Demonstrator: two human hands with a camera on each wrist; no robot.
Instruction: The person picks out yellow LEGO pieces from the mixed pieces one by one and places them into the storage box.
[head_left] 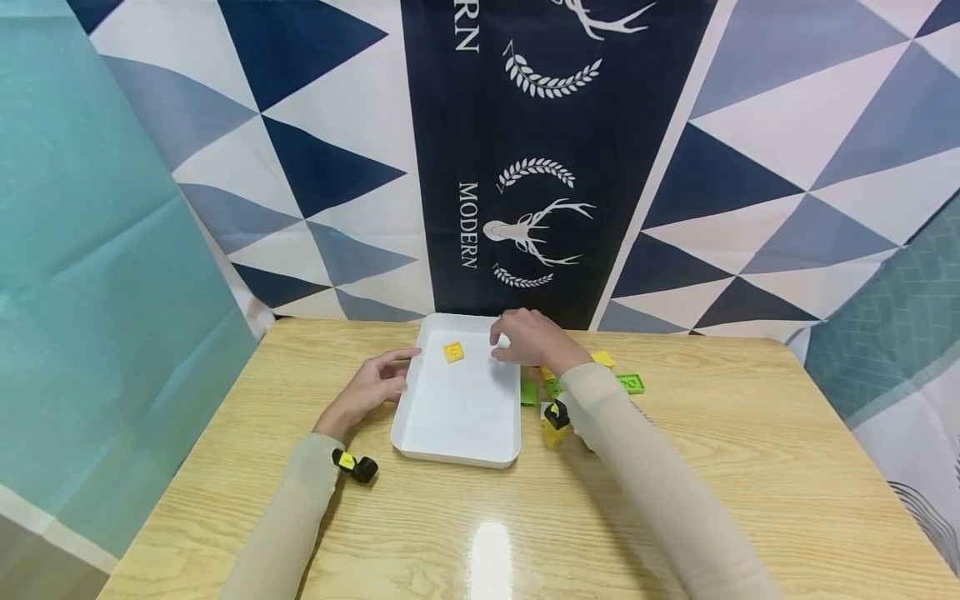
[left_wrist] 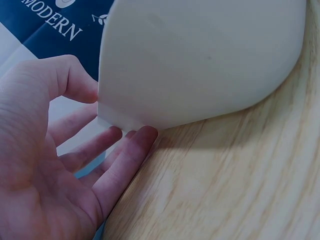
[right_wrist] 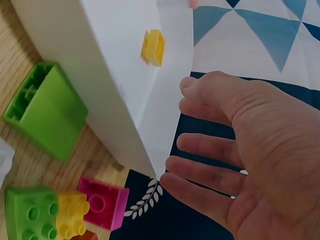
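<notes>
A white tray (head_left: pixel 457 417) lies on the wooden table with one yellow toy brick (head_left: pixel 453 352) inside, toward its far left. My left hand (head_left: pixel 369 387) is at the tray's left side. In the left wrist view its fingertips touch the outside of the tray wall (left_wrist: pixel 200 60), the fingers only slightly bent. Over the tray's far right rim hovers my right hand (head_left: pixel 536 337), thumb and fingers apart with nothing between them. The right wrist view shows its loose fingers (right_wrist: pixel 205 150) beside the tray wall, and the yellow brick beyond.
Right of the tray lie several bricks, partly hidden by my right arm: a green brick (head_left: pixel 528 392), a yellow one (head_left: pixel 553 433) and another green one (head_left: pixel 631 383). A magenta brick (right_wrist: pixel 102 202) shows in the right wrist view. A patterned cloth (head_left: pixel 337 167) hangs behind the table.
</notes>
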